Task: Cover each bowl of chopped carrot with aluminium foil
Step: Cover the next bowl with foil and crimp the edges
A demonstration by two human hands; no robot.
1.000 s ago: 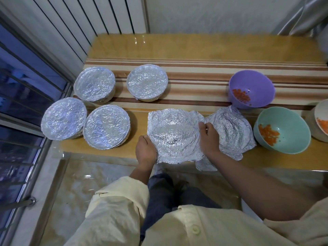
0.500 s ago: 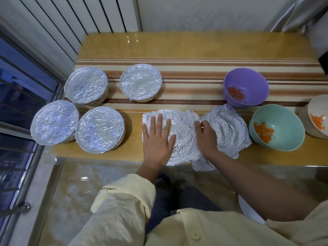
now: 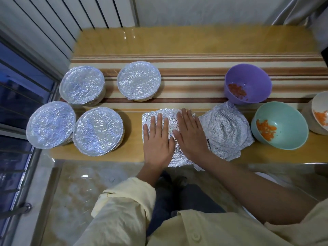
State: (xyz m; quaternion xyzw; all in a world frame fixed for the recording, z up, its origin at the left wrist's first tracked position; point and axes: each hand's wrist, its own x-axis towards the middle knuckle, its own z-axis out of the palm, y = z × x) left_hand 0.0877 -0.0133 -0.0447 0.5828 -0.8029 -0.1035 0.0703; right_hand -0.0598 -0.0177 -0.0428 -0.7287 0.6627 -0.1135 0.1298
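A crumpled foil sheet lies at the table's front edge. My left hand and my right hand press flat on it, fingers straight. A second crumpled foil sheet lies just right of it. Further right stand three uncovered bowls with chopped carrot: a purple bowl, a teal bowl and a white bowl cut off by the frame edge. Several foil-covered bowls stand at the left, among them a near one and a far one.
The striped wooden table has bare surface at the back and in the middle. A window with bars runs along the left. The floor lies below the table's front edge, with my legs under the foil.
My right hand has moved from the sheet's right edge onto its top and spread flat beside my left hand. The left hand came up from the sheet's left edge to lie flat.
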